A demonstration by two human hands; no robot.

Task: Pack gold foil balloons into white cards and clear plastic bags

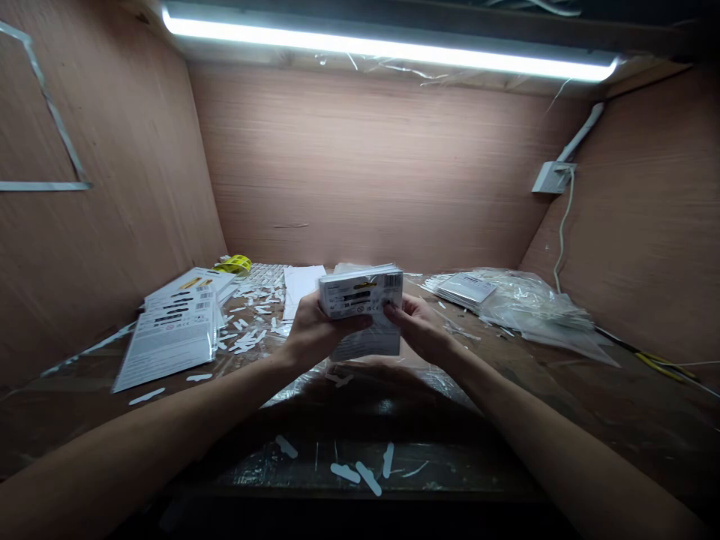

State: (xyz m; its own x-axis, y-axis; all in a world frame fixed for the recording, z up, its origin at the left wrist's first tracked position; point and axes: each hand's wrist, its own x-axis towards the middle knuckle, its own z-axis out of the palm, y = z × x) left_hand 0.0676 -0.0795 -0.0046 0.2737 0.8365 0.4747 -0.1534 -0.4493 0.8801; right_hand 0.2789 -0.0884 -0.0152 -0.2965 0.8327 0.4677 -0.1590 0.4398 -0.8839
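A stack of printed packaging cards (368, 341) is held upright between my two hands, over the middle of the bench. My left hand (315, 322) grips its left side, the thumb laid across the front. At the right edge, my right hand (419, 326) is closed on the same stack, its thumb tip pressing near the printed symbols. The front card carries a barcode, small icons and a slot with yellow showing in it. The fingers behind the stack are hidden.
Fanned printed cards (174, 337) lie at left, near a yellow tape roll (235, 264). Small white cut-out pieces (250, 340) litter the bench (506, 420). Plastic-wrapped cards (529, 300) lie at right, with yellow-handled pliers or cutters (667, 366) beyond. A lamp (388, 52) hangs above.
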